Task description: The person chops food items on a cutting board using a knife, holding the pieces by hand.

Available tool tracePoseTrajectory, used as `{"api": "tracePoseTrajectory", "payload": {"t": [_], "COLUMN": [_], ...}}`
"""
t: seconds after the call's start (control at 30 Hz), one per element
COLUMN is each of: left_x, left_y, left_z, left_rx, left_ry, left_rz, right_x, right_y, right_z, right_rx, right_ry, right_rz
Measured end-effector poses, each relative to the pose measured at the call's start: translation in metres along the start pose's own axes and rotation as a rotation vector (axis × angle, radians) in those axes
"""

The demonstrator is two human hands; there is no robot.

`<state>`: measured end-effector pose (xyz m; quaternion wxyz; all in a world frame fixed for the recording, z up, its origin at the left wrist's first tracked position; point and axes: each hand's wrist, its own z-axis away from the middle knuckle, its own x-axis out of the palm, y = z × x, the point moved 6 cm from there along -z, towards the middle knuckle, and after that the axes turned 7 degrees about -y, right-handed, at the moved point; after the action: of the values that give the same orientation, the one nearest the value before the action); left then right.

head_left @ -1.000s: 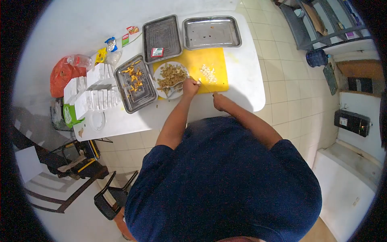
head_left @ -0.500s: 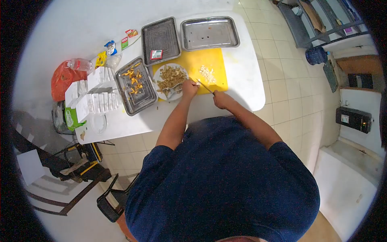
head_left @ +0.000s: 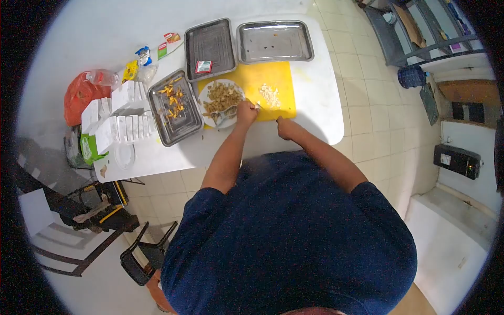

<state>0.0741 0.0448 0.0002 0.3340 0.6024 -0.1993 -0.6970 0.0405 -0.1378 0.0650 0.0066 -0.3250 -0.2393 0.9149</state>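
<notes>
My left hand (head_left: 247, 113) is closed at the front edge of the yellow cutting board (head_left: 284, 76), pinching a small pale piece (head_left: 256, 106) at its fingertips. Just to the right, my right hand (head_left: 286, 128) is wrapped round a knife (head_left: 279, 119); its blade is hard to make out now. Chopped whitish bits (head_left: 269, 95) lie in a loose heap on the board, beyond both hands. A white plate (head_left: 201, 100) left of my left hand bears brownish chopped food (head_left: 221, 95) and a metal spoon (head_left: 222, 113).
A metal tray (head_left: 166, 134) with orange-yellow pieces stands left of the plate. Two more trays, one dark (head_left: 210, 42) with a small red packet (head_left: 203, 66) and one shiny (head_left: 274, 42), lie behind. White boxes (head_left: 123, 128), a bottle (head_left: 103, 77) and a red bag (head_left: 79, 100) crowd the left end.
The knife blade, plainly visible between my hands before, is now hard to see. Both hands stay in nearly the same place, and the view has shifted slightly.
</notes>
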Motion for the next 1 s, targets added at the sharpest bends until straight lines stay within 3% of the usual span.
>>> {"api": "tracePoseTrajectory", "payload": {"t": [0.13, 0.23, 0.33, 0.43, 0.53, 0.83, 0.93, 1.0], "left_x": [-0.007, -0.005, -0.002, 0.001, -0.001, 0.004, 0.001, -0.004], "left_y": [0.008, 0.006, 0.003, 0.0, 0.006, -0.003, -0.001, 0.002], "left_z": [0.004, 0.003, 0.003, -0.004, -0.004, -0.003, -0.004, 0.002], "left_rx": [0.065, 0.021, 0.002, 0.012, -0.036, -0.015, -0.031, -0.02], "left_ry": [0.032, -0.031, -0.036, -0.103, -0.163, -0.063, -0.066, 0.022], "left_rz": [-0.017, 0.005, 0.008, -0.057, -0.039, 0.006, 0.023, 0.075], "right_x": [0.023, 0.03, 0.021, -0.002, -0.025, -0.033, -0.037, 0.012], "right_y": [0.021, 0.021, 0.012, 0.002, -0.013, -0.022, -0.039, 0.003], "right_z": [-0.023, -0.026, -0.02, -0.016, 0.008, 0.033, 0.051, -0.003], "right_rx": [0.025, -0.031, 0.059, 0.0, 0.061, 0.102, 0.2, 0.017], "right_ry": [-0.067, 0.065, -0.099, 0.029, -0.115, -0.114, -0.307, -0.157], "right_rz": [-0.015, -0.066, -0.023, 0.009, -0.012, -0.099, -0.149, 0.018]}}
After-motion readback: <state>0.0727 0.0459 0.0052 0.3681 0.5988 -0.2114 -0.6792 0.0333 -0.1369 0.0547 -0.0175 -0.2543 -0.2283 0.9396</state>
